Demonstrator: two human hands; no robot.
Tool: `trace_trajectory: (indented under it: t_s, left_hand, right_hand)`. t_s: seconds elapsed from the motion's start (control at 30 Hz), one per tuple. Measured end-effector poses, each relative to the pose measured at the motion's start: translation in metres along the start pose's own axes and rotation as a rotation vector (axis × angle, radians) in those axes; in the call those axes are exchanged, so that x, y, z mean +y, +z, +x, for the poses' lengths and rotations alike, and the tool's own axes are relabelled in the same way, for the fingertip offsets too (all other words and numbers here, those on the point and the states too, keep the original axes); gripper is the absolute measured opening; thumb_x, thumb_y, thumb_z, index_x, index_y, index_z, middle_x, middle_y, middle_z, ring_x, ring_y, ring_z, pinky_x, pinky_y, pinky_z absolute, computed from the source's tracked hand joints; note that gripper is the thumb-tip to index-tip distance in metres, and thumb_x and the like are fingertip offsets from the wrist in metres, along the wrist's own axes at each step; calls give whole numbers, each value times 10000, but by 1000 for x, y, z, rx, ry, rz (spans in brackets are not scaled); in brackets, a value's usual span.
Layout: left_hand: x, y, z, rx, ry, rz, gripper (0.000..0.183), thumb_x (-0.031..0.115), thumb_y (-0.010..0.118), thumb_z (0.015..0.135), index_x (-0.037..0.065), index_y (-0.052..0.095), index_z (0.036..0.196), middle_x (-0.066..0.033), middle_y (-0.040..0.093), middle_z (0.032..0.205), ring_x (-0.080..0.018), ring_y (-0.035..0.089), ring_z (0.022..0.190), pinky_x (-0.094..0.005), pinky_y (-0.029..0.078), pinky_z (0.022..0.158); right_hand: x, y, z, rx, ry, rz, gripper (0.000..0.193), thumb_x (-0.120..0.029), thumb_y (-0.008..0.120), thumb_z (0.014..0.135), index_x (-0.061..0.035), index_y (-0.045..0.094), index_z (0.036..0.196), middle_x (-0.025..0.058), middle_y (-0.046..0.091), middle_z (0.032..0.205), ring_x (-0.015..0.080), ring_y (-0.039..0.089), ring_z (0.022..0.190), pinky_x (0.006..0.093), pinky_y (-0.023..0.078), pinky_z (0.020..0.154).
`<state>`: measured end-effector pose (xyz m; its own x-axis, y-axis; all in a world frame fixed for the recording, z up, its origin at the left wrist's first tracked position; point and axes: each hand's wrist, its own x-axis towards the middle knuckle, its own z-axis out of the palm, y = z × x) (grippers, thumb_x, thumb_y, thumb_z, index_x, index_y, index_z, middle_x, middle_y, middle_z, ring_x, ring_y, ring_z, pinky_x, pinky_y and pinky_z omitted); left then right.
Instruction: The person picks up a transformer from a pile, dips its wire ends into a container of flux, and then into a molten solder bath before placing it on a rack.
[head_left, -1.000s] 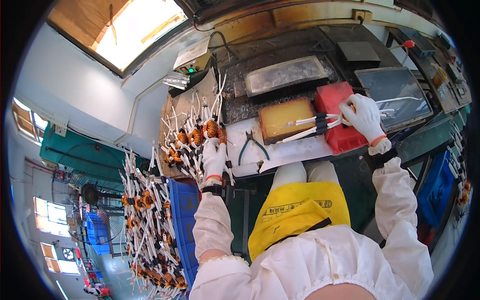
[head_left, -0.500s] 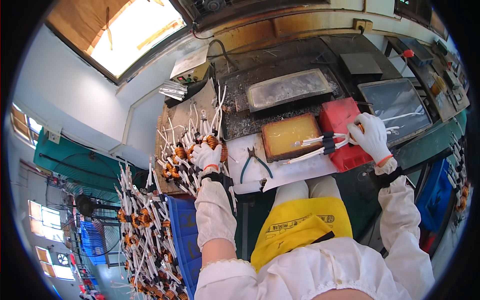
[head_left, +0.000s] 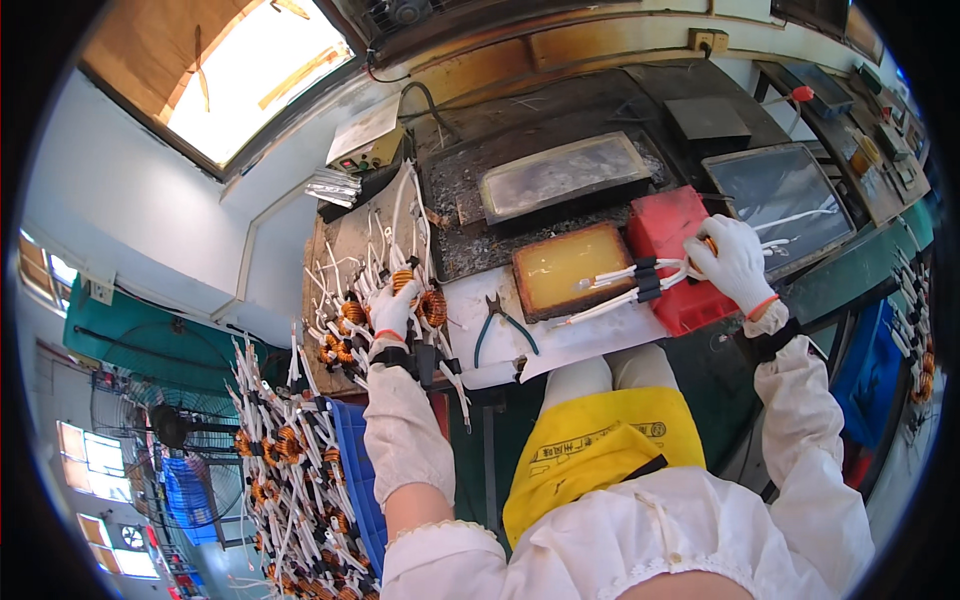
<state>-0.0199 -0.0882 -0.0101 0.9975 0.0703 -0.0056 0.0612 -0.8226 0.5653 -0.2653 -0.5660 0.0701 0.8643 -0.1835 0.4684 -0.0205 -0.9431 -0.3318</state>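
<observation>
My right hand (head_left: 727,263), in a white glove, is closed around a ring coil (head_left: 710,244) wound with copper wire, over the red box (head_left: 665,230). White sleeved leads (head_left: 610,300) with black bands stick out from it to the left, and others to the right. At the left, my gloved left hand (head_left: 390,310) reaches into a pile of similar coils. Its fingers bend round a copper-wound coil (head_left: 402,280) at the pile's near side; the glove partly hides the grip. Beside the red box sits a rusty-rimmed tray (head_left: 519,290) of yellowish material.
Pliers (head_left: 503,325) with teal handles lie on white paper. Behind the tray stands a long pot with a grey, shiny surface (head_left: 565,175). A control box (head_left: 365,140) is at the back left. A blue crate (head_left: 355,450) with many coils stands lower left, near a fan (head_left: 170,425).
My left hand has shifted slightly left within the pile, and its fingers have curled round a coil. My right hand keeps its coil above the red box. The whole view has shifted a little.
</observation>
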Motion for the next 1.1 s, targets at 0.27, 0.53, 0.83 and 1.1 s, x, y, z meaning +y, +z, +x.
trace_trajectory:
  t_s: [0.27,0.53,0.83,1.1]
  left_hand:
    - [37,-48,-48,-252,-105,-1128,299,167,635,882,-40,603,1095,-91,649,986,-161,636,844,-279,520,736]
    - [70,-83,-92,-384,0,-1128,309,67,577,903,-32,538,1192,-86,626,1062,-171,633,895,-294,542,750]
    - [204,-95,-152,-749,362,-932,409,70,544,854,-64,511,1239,-91,616,1129,-155,610,997,-288,483,899]
    - [301,-34,-151,-869,603,-550,437,169,658,817,-51,554,1180,-79,644,1020,-122,601,886,-265,479,815]
  right_hand:
    - [3,-7,-5,-6,1,-46,252,-313,666,779,-71,598,766,88,608,773,295,602,751,420,445,688]
    - [-9,-16,-15,198,-165,-147,362,-288,666,781,-82,586,1068,116,589,992,321,568,973,427,435,894]
    - [-85,-19,-13,-38,143,1101,560,-156,665,858,-28,432,1351,147,601,1210,188,609,1074,304,477,929]
    - [-70,-49,-24,-221,447,1343,625,-245,595,902,-95,320,1443,127,590,1089,165,615,935,293,515,829]
